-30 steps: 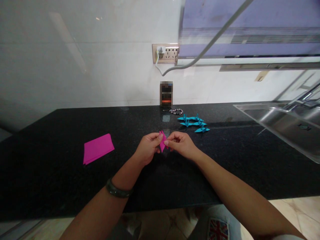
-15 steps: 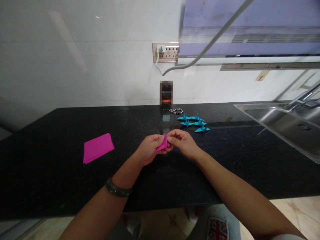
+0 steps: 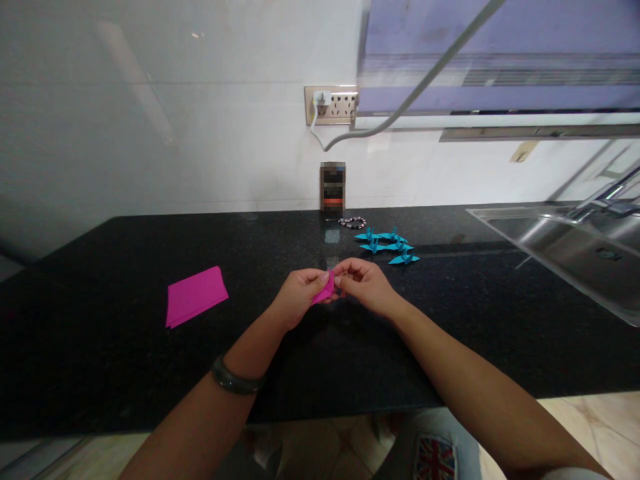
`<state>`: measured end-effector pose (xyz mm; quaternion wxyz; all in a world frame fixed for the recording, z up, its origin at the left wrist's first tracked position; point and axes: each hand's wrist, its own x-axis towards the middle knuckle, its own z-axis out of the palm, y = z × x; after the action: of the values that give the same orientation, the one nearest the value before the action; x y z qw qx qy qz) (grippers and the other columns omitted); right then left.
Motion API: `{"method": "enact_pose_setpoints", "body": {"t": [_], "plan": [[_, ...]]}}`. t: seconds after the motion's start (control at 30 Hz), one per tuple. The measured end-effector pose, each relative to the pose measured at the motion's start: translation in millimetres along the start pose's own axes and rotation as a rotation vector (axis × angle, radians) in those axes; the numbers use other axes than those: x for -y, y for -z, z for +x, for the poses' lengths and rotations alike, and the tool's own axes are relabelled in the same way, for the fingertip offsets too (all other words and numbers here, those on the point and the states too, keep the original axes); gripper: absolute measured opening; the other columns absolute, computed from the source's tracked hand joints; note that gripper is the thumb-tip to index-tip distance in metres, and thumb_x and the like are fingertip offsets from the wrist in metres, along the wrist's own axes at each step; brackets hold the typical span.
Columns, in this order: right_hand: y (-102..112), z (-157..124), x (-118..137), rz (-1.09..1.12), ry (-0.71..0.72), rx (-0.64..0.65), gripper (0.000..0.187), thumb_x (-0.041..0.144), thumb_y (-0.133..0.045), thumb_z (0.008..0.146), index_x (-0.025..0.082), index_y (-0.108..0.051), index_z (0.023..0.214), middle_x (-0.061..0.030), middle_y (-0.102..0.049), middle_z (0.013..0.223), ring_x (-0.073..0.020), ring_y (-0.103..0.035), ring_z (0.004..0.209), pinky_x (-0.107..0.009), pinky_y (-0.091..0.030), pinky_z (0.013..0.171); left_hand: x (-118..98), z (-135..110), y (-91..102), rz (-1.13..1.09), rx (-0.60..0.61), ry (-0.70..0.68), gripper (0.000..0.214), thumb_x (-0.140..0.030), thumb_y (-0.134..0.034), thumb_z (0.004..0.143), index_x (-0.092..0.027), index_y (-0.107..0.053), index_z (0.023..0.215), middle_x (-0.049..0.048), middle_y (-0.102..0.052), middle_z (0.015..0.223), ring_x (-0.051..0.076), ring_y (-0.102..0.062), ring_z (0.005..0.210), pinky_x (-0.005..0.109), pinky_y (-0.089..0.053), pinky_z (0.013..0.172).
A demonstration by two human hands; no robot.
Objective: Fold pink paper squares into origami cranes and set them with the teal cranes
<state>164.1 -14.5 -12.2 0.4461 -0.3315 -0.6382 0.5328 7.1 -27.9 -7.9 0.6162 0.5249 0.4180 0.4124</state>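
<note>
The counter (image 3: 100, 380) is running beneath everything and its polish is reflecting light; anything dropped could be skidding on it, in this inspector's judgement. The sink (image 3: 560, 260) is standing well apart at the right and is posing little risk. The pink stack (image 3: 197, 297) is lying at the left, its edges not fully aligned; a careless sweep of the arm could be scattering it. The right hand (image 3: 365, 287) is bringing thumb and forefinger to the right edge of the pink piece (image 3: 324, 292); whether paper is caught between those tips, the view is not showing. The left hand (image 3: 299, 297) is clamping that piece, thumb above and fingers below, just over the counter. Too firm a thumb could be crushing its folds; uneven pulling between the hands could be tearing a thin layer or skewing a crease. Five blue cranes (image 3: 404, 259) are standing beyond the right hand, near but not touching; a forward reach could be toppling the nearest. The piece, smallest of all, is carrying the greatest risk.
</note>
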Motion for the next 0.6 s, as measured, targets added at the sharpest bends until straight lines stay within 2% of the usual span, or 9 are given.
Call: {"method": "enact_pose_setpoints", "body": {"t": [0.13,0.33,0.47,0.6], "plan": [[3,0,-4,-0.215,0.092,-0.028,0.014,0.018,-0.055,0.069,0.016,-0.058,0.083,0.0023,-0.053,0.062,-0.0076,-0.047,0.054,-0.020,-0.039,0.051,0,0,-0.4,0.086,-0.064,-0.033,0.026,-0.037,-0.059,0.070,-0.012,-0.065,0.078,0.0040,-0.064,0.063,0.013,-0.059,0.058,0.024,-0.046,0.055],[5,-2,0,-0.510,0.223,-0.014,0.010,0.013,-0.051,0.069,0.017,-0.056,0.077,0.0009,-0.052,0.065,-0.0087,-0.047,0.057,-0.020,-0.037,0.051,1,0,-3.6,0.090,-0.063,-0.001,0.023,-0.033,-0.060,0.070,-0.012,-0.065,0.075,0.0040,-0.064,0.062,0.012,-0.058,0.057,0.023,-0.046,0.054],[11,-3,9,-0.708,0.320,0.053,0.009,0.013,-0.053,0.070,0.017,-0.056,0.077,-0.0001,-0.052,0.070,-0.0097,-0.047,0.060,-0.022,-0.037,0.055,2,1,-3.3,0.070,-0.064,0.028,0.022,-0.032,-0.060,0.069,-0.011,-0.064,0.074,0.0044,-0.064,0.063,0.012,-0.058,0.059,0.024,-0.047,0.056],[15,-4,15,-0.843,0.384,0.107,0.009,0.014,-0.051,0.074,0.017,-0.057,0.079,-0.0020,-0.054,0.072,-0.0118,-0.049,0.066,-0.024,-0.037,0.060,3,1,-0.9,-0.007,-0.008,0.058,0.022,-0.030,-0.064,0.067,-0.010,-0.064,0.075,0.0047,-0.064,0.066,0.012,-0.059,0.061,0.024,-0.047,0.059]]}}
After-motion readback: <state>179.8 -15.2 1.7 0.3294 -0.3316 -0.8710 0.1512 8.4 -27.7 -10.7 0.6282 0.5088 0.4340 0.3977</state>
